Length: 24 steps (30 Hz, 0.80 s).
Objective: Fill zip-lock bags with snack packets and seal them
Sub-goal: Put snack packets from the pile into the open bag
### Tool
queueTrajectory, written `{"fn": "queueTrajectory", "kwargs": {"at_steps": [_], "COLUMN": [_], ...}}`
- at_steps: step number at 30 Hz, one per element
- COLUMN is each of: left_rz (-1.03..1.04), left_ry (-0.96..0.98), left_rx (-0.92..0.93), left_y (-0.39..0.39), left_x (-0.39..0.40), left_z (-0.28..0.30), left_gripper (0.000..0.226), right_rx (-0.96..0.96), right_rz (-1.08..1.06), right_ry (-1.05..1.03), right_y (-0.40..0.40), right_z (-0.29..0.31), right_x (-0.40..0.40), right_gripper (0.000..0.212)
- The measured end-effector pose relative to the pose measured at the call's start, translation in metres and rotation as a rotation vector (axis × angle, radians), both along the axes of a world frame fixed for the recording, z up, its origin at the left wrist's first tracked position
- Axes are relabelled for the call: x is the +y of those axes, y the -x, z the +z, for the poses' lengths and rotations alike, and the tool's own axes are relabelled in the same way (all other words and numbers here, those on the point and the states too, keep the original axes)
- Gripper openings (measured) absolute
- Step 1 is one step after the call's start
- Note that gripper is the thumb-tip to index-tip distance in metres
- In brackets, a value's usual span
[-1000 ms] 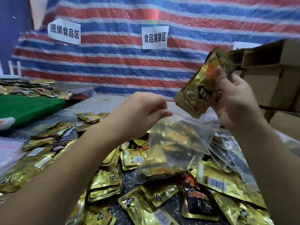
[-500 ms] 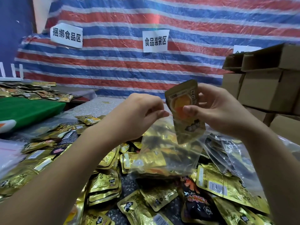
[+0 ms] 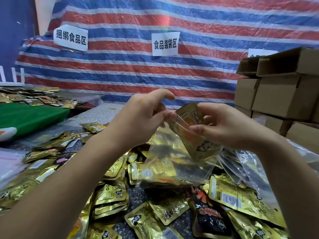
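A clear zip-lock bag [image 3: 172, 163] with several gold snack packets inside hangs above the table in the middle. My left hand [image 3: 141, 118] pinches the bag's open rim at its left side. My right hand [image 3: 224, 128] pinches a gold snack packet [image 3: 191, 128] with an orange picture; the packet stands tilted with its lower half inside the bag's mouth and its top sticking out. Many loose gold and black snack packets [image 3: 155, 219] lie spread over the table below.
Stacked cardboard boxes [image 3: 283, 94] stand at the right. Empty clear bags [image 3: 246, 166] lie under my right forearm. A green mat [image 3: 29, 116] and more packets [image 3: 34, 99] are at the far left. A striped tarp [image 3: 172, 75] with paper signs hangs behind.
My right hand has brought the gold packet down from high at the right and pushed it partway into the bag's mouth. My left hand kept holding the rim.
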<state>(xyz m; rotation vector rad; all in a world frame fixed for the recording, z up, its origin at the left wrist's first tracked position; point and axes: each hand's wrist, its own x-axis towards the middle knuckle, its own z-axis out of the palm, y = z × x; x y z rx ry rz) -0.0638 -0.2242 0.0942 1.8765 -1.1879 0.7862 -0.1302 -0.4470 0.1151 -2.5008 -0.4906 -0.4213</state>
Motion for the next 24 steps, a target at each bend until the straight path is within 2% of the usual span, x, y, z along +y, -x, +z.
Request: {"fn": "queueTrajectory", "kwargs": {"at_steps": [3,5,9,11,13,15,18,19,22,24], "left_rz": [0.031,0.047,0.054,0.031,0.017,0.005,-0.037,-0.057,-0.134,-0.159], "left_ry": [-0.006,0.002,0.113,0.188,0.226,0.256,0.317,0.338,0.408,0.407], "left_rx": [-0.09,-0.124,-0.091,-0.025,0.018,0.046,0.117,0.142,0.25,0.394], "left_y": [0.003,0.003,0.002,0.0,0.0,-0.001,-0.002,-0.002,-0.004,-0.005], "left_x": [-0.003,-0.004,-0.004,-0.004,-0.005,-0.005,-0.006,-0.006,-0.005,-0.004], "left_z": [0.0,0.0,-0.001,-0.001,-0.003,-0.004,-0.003,-0.003,-0.001,-0.002], "left_gripper": [0.034,0.031,0.027,0.024,0.02,0.016,0.012,0.01,0.007,0.017], "right_rx": [-0.023,-0.018,-0.12,-0.148,-0.116,-0.098,-0.245,-0.298,-0.387,-0.444], "right_rz": [-0.052,-0.07,-0.112,-0.091,-0.057,-0.078,-0.093,-0.092,-0.091,-0.099], "right_ry": [0.225,0.292,0.203,0.128,0.14,0.219,0.198,0.174,0.105,0.072], "right_y": [0.001,0.0,-0.003,-0.001,0.004,0.007,0.004,0.002,-0.002,-0.003], "right_z": [0.0,-0.002,-0.003,-0.001,0.001,0.0,-0.002,-0.003,-0.004,-0.006], "right_x": [0.007,0.013,0.022,0.025,0.025,0.022,0.02,0.021,0.023,0.023], "right_gripper": [0.015,0.014,0.023,0.045,0.055,0.049,0.01,0.004,0.008,0.012]}}
